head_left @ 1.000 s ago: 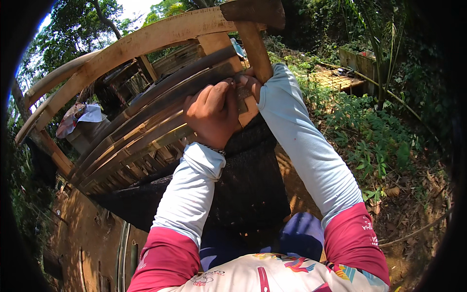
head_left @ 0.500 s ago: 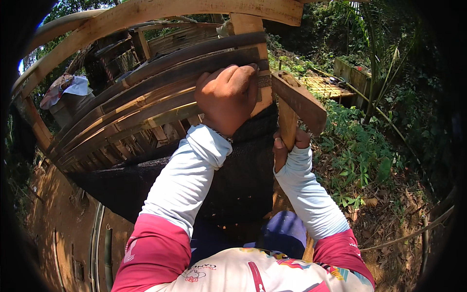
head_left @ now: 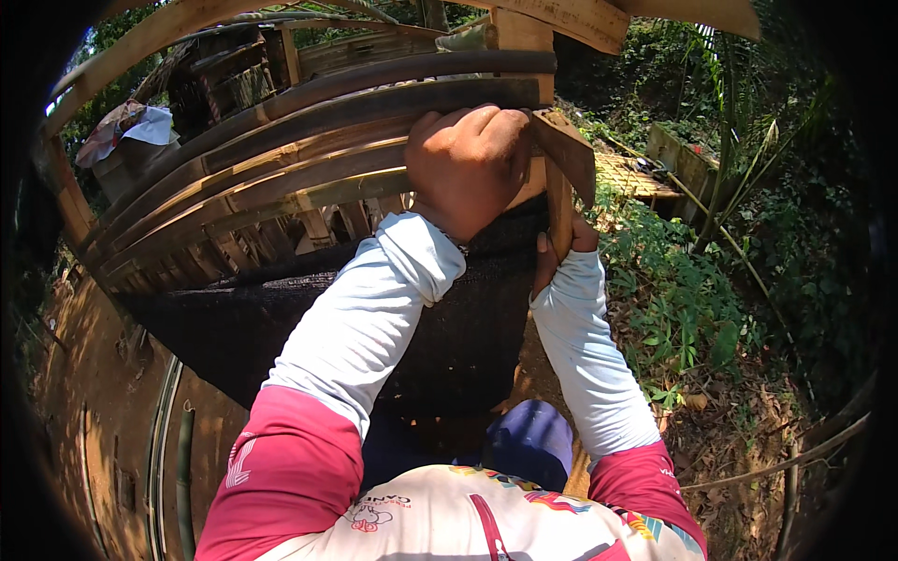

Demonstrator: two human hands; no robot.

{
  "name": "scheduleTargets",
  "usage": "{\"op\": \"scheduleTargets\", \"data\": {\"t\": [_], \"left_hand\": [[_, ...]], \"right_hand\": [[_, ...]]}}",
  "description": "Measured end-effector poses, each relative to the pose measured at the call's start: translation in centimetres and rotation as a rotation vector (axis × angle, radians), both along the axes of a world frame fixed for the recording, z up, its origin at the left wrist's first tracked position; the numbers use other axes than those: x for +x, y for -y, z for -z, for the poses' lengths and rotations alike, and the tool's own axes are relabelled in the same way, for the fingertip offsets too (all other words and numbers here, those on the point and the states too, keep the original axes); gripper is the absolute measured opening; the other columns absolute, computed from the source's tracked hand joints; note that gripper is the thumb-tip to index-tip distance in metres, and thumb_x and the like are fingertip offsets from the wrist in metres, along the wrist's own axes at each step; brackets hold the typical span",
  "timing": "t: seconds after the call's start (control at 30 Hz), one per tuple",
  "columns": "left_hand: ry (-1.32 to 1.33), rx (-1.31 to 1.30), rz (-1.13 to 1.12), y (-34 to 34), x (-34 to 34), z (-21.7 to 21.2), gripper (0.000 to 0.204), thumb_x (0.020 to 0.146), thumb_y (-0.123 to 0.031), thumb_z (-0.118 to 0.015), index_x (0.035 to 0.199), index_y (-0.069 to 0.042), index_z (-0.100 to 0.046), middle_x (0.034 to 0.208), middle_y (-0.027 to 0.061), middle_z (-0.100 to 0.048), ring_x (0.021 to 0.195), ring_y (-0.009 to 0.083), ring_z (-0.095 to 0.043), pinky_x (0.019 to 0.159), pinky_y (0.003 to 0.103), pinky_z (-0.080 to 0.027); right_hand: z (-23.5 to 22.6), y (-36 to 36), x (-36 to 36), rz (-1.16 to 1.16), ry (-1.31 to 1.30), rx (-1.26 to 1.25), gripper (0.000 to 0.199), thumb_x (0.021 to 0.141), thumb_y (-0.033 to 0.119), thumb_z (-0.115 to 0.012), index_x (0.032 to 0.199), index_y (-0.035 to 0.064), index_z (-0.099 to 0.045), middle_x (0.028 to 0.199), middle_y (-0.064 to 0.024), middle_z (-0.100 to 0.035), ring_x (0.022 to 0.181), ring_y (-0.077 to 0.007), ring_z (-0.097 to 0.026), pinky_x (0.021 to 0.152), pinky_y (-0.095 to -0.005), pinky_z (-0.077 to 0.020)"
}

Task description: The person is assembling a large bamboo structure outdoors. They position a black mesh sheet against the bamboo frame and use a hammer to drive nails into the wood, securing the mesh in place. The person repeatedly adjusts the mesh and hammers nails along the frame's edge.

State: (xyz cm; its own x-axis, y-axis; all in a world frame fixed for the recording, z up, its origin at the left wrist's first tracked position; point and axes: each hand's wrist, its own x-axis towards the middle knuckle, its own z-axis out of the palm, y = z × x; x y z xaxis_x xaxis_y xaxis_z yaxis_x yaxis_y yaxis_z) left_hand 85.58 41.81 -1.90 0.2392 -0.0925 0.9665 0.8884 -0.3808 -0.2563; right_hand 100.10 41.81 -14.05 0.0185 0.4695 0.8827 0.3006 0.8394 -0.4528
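Observation:
My left hand (head_left: 470, 166) is closed in a fist against the right ends of the bamboo slats (head_left: 309, 154), beside an upright wooden post (head_left: 524, 42). Whatever its fingers pinch is hidden behind the knuckles. In my right hand (head_left: 572, 245) is a hammer (head_left: 567, 154), gripped by its wooden handle. Its brown, blocky head is up close beside the left hand's fingers; whether the two touch I cannot tell. Below the slats hangs a black mesh sheet (head_left: 449, 327).
A long wooden rail (head_left: 168, 33) curves over the slats. Paper and cloth lie on a box (head_left: 140, 150) at the left. Green plants (head_left: 697, 290) grow on the right slope. Bamboo poles (head_left: 164, 439) lie on the earth at lower left.
The hammer head has come in from the right, closer to my left hand, and my right hand has risen slightly. The view has shifted a little.

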Motion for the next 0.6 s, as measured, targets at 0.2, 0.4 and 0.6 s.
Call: {"op": "scheduleTargets", "data": {"t": [0.2,0.4,0.6], "left_hand": [[0.005,-0.002,0.0,-0.1,0.1,0.1,0.009,0.074,-0.006,-0.073,0.079,-0.01,-0.067,0.074,0.0047,-0.068,0.063,0.0219,-0.067,0.055,0.029,-0.051],[0.002,0.007,-0.024,0.2,0.2,-0.1,0.009,0.074,-0.007,-0.073,0.079,-0.01,-0.067,0.074,0.0039,-0.068,0.064,0.0214,-0.067,0.056,0.03,-0.05],[0.01,-0.013,-0.005,-0.1,0.1,0.1,0.009,0.074,-0.009,-0.073,0.08,-0.011,-0.067,0.075,0.0032,-0.069,0.064,0.0208,-0.067,0.056,0.03,-0.049]], "right_hand": [[0.3,0.6,0.3,-0.058,-0.079,0.046,0.029,0.095,0.006,-0.054,0.121,0.0066,-0.043,0.091,-0.0048,-0.052,0.075,-0.0114,-0.05,0.068,-0.0265,-0.0444],[1.5,-1.0,0.2,0.01,-0.064,0.058,0.031,0.093,-0.002,-0.051,0.122,0.0065,-0.043,0.096,-0.0051,-0.053,0.076,-0.0111,-0.05,0.069,-0.024,-0.0441],[1.2,-1.8,0.0,0.148,-0.043,0.204,0.038,0.091,-0.002,-0.054,0.128,0.0013,-0.045,0.101,-0.0121,-0.056,0.075,-0.0192,-0.058,0.068,-0.0254,-0.0485]]}}
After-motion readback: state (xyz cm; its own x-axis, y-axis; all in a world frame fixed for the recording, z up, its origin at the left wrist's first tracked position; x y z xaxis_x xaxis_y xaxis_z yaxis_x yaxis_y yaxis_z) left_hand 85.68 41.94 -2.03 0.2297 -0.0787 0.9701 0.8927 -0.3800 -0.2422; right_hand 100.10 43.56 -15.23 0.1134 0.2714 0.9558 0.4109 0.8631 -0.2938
